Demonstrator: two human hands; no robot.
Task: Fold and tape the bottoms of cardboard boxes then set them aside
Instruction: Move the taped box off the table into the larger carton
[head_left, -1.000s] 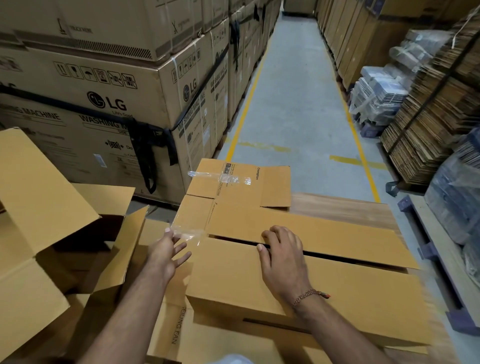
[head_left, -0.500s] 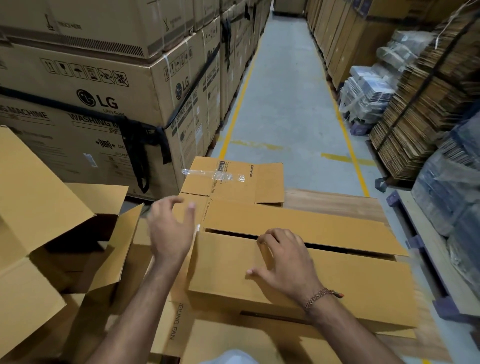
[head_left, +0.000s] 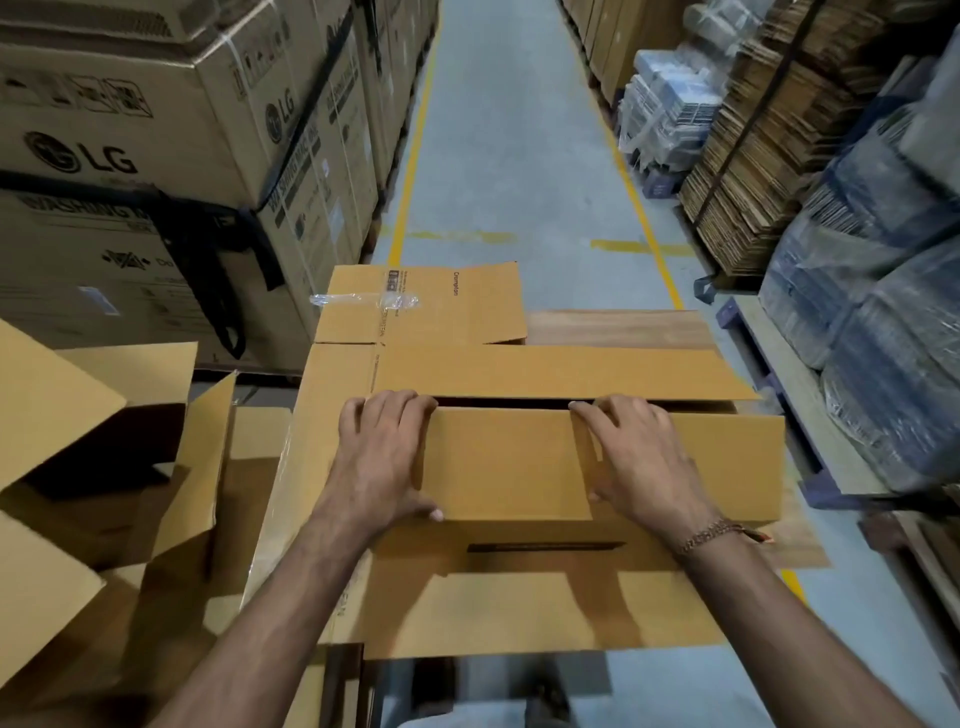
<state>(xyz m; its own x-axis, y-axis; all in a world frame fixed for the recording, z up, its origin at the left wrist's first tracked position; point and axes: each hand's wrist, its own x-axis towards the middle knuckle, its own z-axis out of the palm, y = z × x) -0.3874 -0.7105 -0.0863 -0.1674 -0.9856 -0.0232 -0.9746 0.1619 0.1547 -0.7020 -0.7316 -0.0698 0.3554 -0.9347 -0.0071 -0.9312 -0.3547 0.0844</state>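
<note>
The cardboard box (head_left: 519, 467) lies bottom-up across the centre of the frame on a wooden bench (head_left: 618, 327), with both hands on its near flap (head_left: 597, 462). The left hand (head_left: 382, 457) sits at the flap's left end, fingers curled over the far edge at the seam and thumb hooked along the near edge, so it grips the flap. The right hand (head_left: 644, 457) lies flatter toward the middle, its fingertips reaching the same far edge; whether they curl over it or only press down I cannot tell for sure. The far flap (head_left: 561, 371) lies beyond a dark open gap (head_left: 504, 402), so the bottom is folded but not yet closed tight or taped. The box looks empty and should be light, stiff along the corrugated panels but springy at the creases, so the flaps will likely lift if released. The best hold is probably flat palms on the panels near the seam, pushing the two edges together, keeping one hand down while the other fetches tape. A crumpled strip of clear tape (head_left: 363, 300) clings to an upright flap (head_left: 421, 304) just above centre. Open boxes (head_left: 104, 441) sit at lower left, large printed cartons (head_left: 156, 156) are stacked at upper left, and bundles of flat cardboard (head_left: 769, 171) stand at right.
</note>
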